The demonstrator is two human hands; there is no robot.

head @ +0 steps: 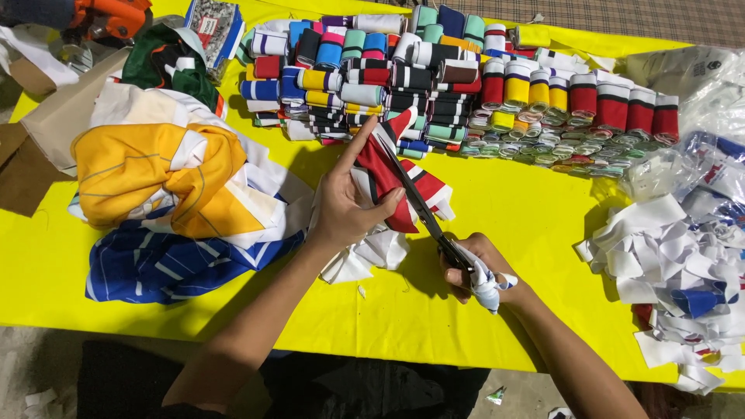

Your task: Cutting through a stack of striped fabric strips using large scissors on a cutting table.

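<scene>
My left hand holds up a red, white and black striped piece of knit fabric above the yellow table, index finger stretched along it. My right hand grips the cloth-wrapped handles of a pair of long dark scissors. The blades run up and left across the fabric, close to my left thumb. White fabric trimmings lie under my left hand.
Stacked rolls of striped knit bands in many colours fill the far side. A heap of yellow, white and blue garments lies at the left. White cut strips and clear plastic bags sit at the right. Cardboard lies far left.
</scene>
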